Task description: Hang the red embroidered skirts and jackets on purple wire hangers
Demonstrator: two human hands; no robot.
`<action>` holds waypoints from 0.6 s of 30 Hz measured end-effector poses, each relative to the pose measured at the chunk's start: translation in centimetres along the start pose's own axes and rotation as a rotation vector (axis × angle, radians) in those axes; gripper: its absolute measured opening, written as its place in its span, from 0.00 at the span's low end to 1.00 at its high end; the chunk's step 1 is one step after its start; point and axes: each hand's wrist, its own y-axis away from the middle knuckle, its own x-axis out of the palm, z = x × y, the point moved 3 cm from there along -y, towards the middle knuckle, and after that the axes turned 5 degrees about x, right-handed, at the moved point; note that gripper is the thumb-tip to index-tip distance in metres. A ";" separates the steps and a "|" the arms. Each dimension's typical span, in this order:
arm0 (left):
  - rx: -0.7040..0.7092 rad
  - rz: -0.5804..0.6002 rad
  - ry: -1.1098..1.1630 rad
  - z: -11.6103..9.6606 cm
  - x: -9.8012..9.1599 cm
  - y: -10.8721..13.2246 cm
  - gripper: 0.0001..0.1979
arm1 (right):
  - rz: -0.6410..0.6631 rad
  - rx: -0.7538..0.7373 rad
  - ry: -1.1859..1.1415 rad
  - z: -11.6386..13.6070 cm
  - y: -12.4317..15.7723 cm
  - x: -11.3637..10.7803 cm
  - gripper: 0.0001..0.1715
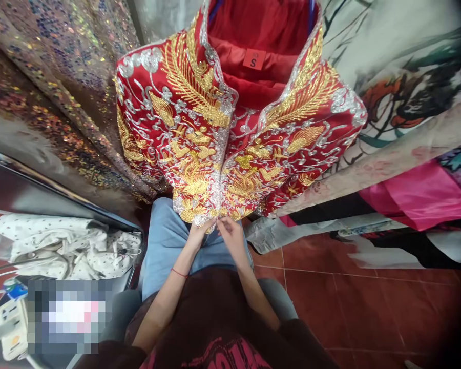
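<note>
A red jacket [303, 141] with gold and silver embroidery hangs upright in front of me, its collar parted and a red size label [254, 59] marked S showing inside. Its front edges meet lower down, along a silver-trimmed line. At the bottom hem, my left hand [201, 233] is closed on the edge of the jacket on one side of that line. My right hand [231, 234] pinches the hem just beside it, fingertips almost touching the left ones. Whatever small fastening may lie between the fingers is hidden.
Sequined fabric [72, 87] hangs on the left, and a pale painted cloth [415, 92] on the right. Pink satin [418, 195] lies among dark cloth. At lower left are white spotted fabric [72, 246] and a power strip [13, 328]. Red floor tiles [349, 302] show at right.
</note>
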 end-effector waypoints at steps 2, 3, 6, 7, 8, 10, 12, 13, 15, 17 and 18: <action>-0.004 0.014 -0.014 0.1 -0.2 0.0 0.23 | 0.004 0.032 -0.047 -0.2 -0.2 0.1 0.14; -0.002 0.018 -0.028 0.1 -0.3 0.0 0.22 | 0.022 0.055 -0.070 -0.3 -0.3 0.2 0.14; 0.004 0.017 -0.064 -0.1 -1.0 0.0 0.20 | 0.111 0.134 -0.144 -0.4 -0.7 0.8 0.15; 0.006 0.015 -0.073 -0.2 -1.2 -0.1 0.19 | 0.132 0.155 -0.171 -0.4 -0.8 1.1 0.15; 0.010 0.013 -0.078 -0.2 -1.4 -0.2 0.19 | 0.143 0.171 -0.199 -0.3 -0.9 1.4 0.14; 0.028 -0.002 -0.086 -0.5 -1.7 -0.4 0.19 | 0.140 0.186 -0.256 0.1 -1.0 1.9 0.14; 0.053 -0.017 -0.090 -0.7 -1.8 -0.8 0.20 | 0.118 0.180 -0.305 0.6 -1.1 2.4 0.13; 0.062 -0.019 -0.092 -0.8 -1.7 -1.0 0.21 | 0.103 0.171 -0.326 1.0 -1.1 2.6 0.13; 0.074 -0.010 -0.093 -1.2 -1.4 -1.3 0.22 | 0.071 0.146 -0.362 1.8 -1.2 3.0 0.13; 0.085 0.000 -0.094 -1.6 -1.0 -1.7 0.23 | 0.039 0.119 -0.394 2.6 -1.4 3.3 0.13; 0.093 0.001 -0.094 -1.9 -0.8 -1.8 0.23 | 0.026 0.106 -0.408 3.1 -1.5 3.4 0.12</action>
